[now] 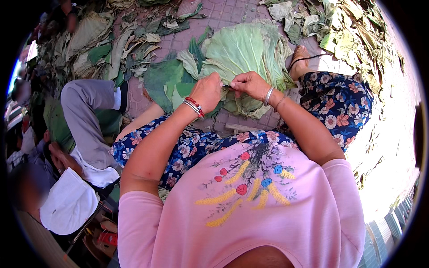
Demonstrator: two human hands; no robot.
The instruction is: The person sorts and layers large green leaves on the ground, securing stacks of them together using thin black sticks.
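Observation:
In front of my lap, both hands meet over a pile of broad leaves. My left hand has its fingers curled, with thumb and fingertips pinched at the edge of the pile. My right hand pinches a thin dark green strip, perhaps a leaf stalk, that runs between the two hands. Just beyond them spreads a large pale green leaf, its veins showing, with wilted leaves at its right side. Darker green leaves lie at the left, partly behind my left hand. Smaller dry leaf pieces sit beneath my right hand.
Heaps of dried leaves lie on the paving, at the far left and far right. A seated person in grey trousers is close on my left. My bare foot rests right of the pile.

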